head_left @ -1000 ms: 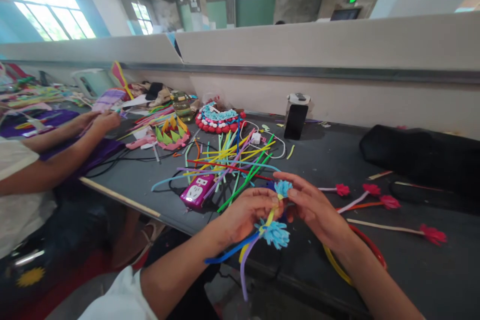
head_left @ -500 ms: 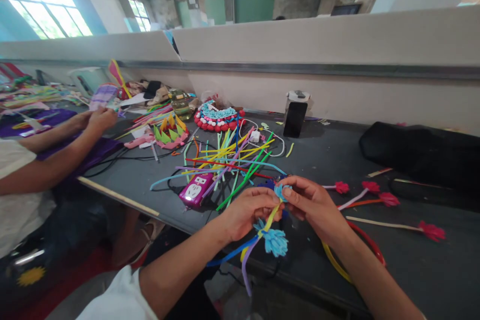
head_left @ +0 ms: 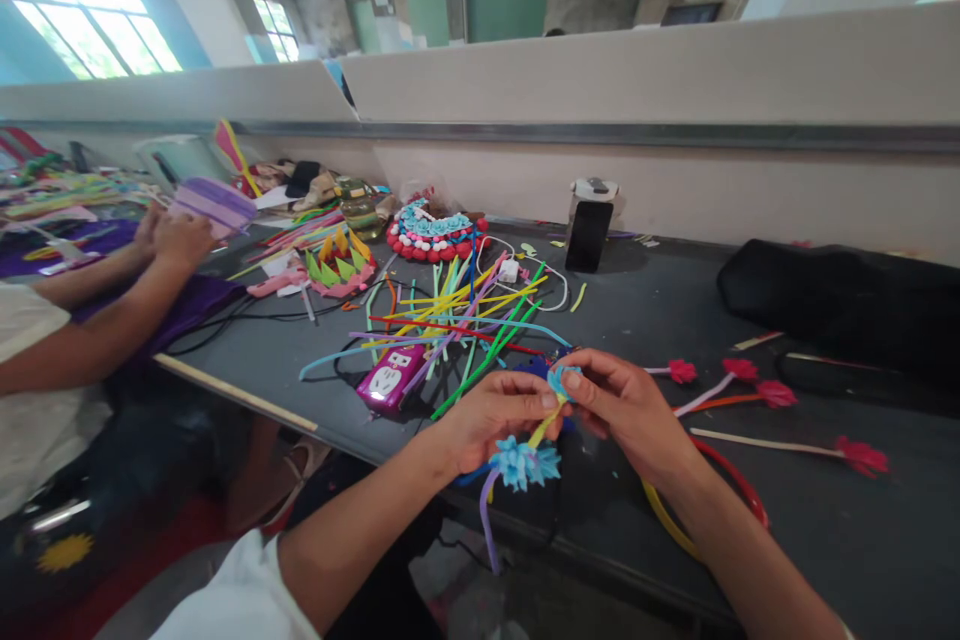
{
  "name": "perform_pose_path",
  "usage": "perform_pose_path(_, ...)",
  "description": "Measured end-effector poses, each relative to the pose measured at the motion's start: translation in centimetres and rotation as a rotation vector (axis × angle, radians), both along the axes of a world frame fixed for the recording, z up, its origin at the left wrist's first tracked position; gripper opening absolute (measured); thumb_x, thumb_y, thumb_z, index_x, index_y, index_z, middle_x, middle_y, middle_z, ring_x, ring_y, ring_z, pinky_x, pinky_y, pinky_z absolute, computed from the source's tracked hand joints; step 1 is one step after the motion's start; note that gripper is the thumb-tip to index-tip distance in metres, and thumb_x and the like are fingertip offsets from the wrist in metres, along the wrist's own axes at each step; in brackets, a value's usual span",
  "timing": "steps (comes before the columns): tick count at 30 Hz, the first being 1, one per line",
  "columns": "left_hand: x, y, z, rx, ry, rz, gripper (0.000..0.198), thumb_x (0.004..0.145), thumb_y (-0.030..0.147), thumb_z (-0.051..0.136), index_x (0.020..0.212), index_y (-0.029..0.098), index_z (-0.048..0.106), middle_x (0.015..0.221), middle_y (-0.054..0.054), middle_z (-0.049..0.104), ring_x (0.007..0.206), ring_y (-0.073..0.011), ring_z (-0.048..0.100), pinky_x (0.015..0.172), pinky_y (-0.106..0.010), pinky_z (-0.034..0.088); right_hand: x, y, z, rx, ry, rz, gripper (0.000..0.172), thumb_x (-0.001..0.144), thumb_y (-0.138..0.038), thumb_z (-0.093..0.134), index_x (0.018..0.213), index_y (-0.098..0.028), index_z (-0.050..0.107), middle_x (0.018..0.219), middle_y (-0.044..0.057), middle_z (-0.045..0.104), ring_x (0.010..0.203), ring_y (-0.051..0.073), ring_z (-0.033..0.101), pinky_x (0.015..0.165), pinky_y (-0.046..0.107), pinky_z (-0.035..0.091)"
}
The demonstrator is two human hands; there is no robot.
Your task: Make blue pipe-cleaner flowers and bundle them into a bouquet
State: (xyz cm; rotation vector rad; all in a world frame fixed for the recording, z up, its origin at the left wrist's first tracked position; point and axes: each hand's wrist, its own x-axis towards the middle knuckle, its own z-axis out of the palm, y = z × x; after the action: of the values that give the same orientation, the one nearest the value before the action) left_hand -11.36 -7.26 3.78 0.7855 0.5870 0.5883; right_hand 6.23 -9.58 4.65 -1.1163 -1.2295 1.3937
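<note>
Close to the table's front edge, my left hand [head_left: 506,415] pinches a yellow strip [head_left: 544,428] just below a small light-blue flower [head_left: 562,381]. The fingers of my right hand [head_left: 619,400] are closed on that flower's petals from the other side. Lower on the same piece hangs a second, fuller blue flower [head_left: 525,463], with a purple strip [head_left: 487,520] and a bit of blue strip trailing beneath it. Part of the small flower is covered by my fingers. Dark blue material [head_left: 536,367] shows behind my hands.
Coloured strips [head_left: 457,320] lie piled beside a purple power socket [head_left: 391,380]. Red flowers on stems [head_left: 776,393] and yellow and red hoops [head_left: 731,480] lie right. A phone [head_left: 588,236] leans on a container. At left, a co-worker's hands [head_left: 176,235] hold a purple striped piece.
The lower blue flower has swung left and turned, its petals now spread sideways. Both my hands keep their pinch. The co-worker's hands moved left, and the striped piece is turned flatter.
</note>
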Motion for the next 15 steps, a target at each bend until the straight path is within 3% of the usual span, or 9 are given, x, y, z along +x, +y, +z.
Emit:
perform_pose_path(8,-0.03,0.12,-0.22,0.030,0.025,0.011,0.021,0.066,0.028,0.079,0.076,0.011,0.069,0.062,-0.005,0.066,0.053,-0.0103,0.058,0.053,-0.021,0.041,0.02,-0.25,-0.05,-0.013,0.014,0.042,0.032,0.077,-0.049,0.069,0.087,-0.019,0.066,0.058,-0.003,0.053,0.045,0.006,0.037,0.041,0.019,0.025)
perform_pose_path(15,0.26,-0.31,0.17,0.106,0.098,0.056,0.022,0.068,0.031,0.075,0.073,0.011,0.067,0.057,-0.003,0.063,0.045,-0.0070,0.051,0.044,-0.019,0.031,-0.16,-0.04,0.10,0.003,0.001,0.011,0.032,0.076,-0.049,0.069,0.083,-0.017,0.066,0.056,-0.004,0.052,0.043,0.006,0.037,0.040,0.019,0.027)
